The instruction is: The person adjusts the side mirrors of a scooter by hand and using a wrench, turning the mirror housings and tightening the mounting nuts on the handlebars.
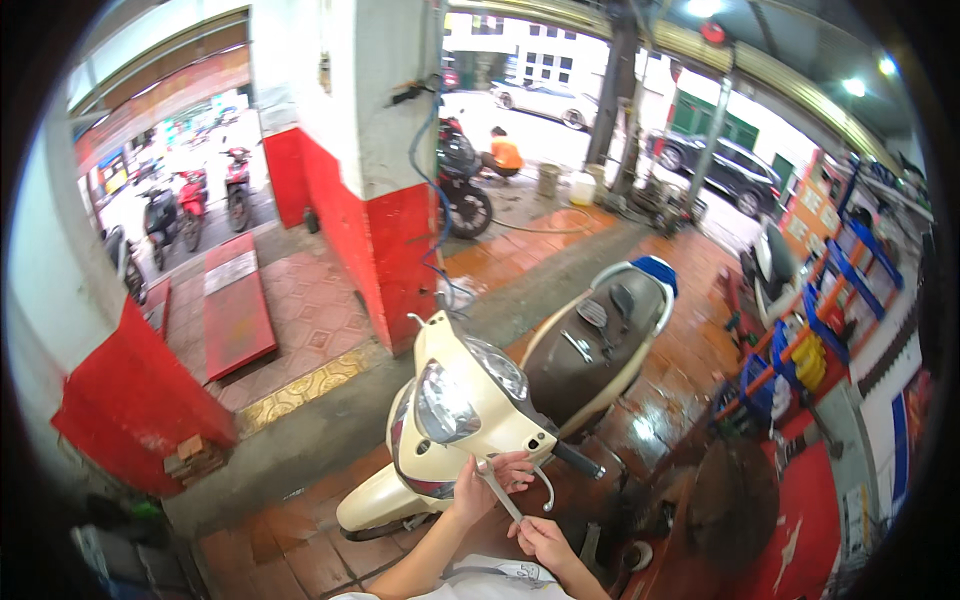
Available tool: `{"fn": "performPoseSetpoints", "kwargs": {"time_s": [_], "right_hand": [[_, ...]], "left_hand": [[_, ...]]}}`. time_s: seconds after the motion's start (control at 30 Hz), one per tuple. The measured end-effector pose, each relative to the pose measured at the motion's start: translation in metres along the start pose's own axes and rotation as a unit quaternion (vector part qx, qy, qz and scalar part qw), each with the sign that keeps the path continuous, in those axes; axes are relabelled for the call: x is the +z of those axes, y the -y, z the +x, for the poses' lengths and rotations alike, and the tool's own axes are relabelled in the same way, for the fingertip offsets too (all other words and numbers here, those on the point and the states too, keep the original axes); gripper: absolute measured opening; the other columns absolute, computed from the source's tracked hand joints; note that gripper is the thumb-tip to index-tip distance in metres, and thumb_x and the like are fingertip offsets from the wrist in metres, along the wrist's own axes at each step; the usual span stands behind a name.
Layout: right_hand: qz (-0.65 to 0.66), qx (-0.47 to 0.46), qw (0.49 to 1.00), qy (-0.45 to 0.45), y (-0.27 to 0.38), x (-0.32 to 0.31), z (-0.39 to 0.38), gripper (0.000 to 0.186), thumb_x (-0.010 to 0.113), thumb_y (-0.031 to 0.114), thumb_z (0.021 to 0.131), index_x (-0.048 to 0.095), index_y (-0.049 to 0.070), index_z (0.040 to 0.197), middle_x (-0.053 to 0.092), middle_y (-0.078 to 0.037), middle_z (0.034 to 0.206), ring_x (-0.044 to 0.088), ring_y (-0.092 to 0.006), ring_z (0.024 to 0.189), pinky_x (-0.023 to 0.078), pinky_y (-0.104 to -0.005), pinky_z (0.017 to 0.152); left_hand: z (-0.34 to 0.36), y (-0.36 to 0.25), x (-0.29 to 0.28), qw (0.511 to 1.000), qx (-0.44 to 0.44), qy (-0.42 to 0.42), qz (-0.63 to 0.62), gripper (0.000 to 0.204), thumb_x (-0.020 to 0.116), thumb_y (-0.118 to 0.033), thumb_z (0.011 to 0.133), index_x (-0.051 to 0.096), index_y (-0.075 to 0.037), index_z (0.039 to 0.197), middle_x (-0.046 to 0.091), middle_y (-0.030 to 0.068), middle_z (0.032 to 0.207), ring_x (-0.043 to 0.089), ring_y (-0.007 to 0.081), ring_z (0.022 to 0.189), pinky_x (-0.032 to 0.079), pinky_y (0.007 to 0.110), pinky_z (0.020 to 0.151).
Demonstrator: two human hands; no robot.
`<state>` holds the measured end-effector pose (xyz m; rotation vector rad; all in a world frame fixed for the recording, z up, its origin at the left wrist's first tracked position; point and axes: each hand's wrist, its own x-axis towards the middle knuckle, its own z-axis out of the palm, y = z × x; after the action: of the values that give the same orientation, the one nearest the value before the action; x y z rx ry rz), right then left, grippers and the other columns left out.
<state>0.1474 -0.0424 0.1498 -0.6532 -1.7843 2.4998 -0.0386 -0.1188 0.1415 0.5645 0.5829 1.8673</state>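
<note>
A silver wrench (pixel 505 496) slants between my hands in front of a cream scooter (pixel 461 392). My right hand (pixel 545 543) is closed round its lower end. The upper end lies in my left hand (pixel 488 488), between the thumb and the partly stretched fingers. Both hands are just below the scooter's front cover, close to the black handlebar grip (pixel 578 460) and its brake lever (pixel 546 488). On the scooter's dark seat (pixel 560 368) rest two mirrors, one of them a round mirror (pixel 591 314), and a small silver tool (pixel 577 346).
A red and white pillar (pixel 405 250) stands beyond the scooter, with a blue hose (pixel 436 190) hanging on it. To the right is a blue and orange rack (pixel 800 340). A red ramp (pixel 238 305) lies at left. A person in orange (pixel 503 155) crouches by a parked motorbike.
</note>
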Motion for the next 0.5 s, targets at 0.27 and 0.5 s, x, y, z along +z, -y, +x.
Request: {"fn": "performPoseSetpoints", "kwargs": {"time_s": [0.27,0.5], "right_hand": [[-0.013,-0.067,0.989,-0.130,-0.006,0.013,-0.007,0.032,0.043,0.025,0.106,0.061,0.000,0.096,0.039,0.007,0.063,0.030,-0.0034,0.053,0.023,-0.0221,0.049],[-0.055,-0.159,0.952,-0.255,0.021,0.020,-0.032,0.030,0.047,0.026,0.106,0.062,0.005,0.090,0.044,0.003,0.062,0.034,-0.0058,0.049,0.027,-0.0234,0.046]], "left_hand": [[0.018,-0.010,0.016,0.994,-0.081,0.061,-0.037,0.107,0.035,-0.081,0.083,0.034,0.004,0.148,0.052,0.0191,0.140,0.055,0.0296,0.123,0.040,0.044,0.106],[0.052,0.017,0.021,0.973,-0.130,0.192,-0.020,0.085,0.036,-0.069,0.095,0.034,-0.005,0.151,0.051,0.0123,0.141,0.053,0.0219,0.125,0.038,0.041,0.108]]}}
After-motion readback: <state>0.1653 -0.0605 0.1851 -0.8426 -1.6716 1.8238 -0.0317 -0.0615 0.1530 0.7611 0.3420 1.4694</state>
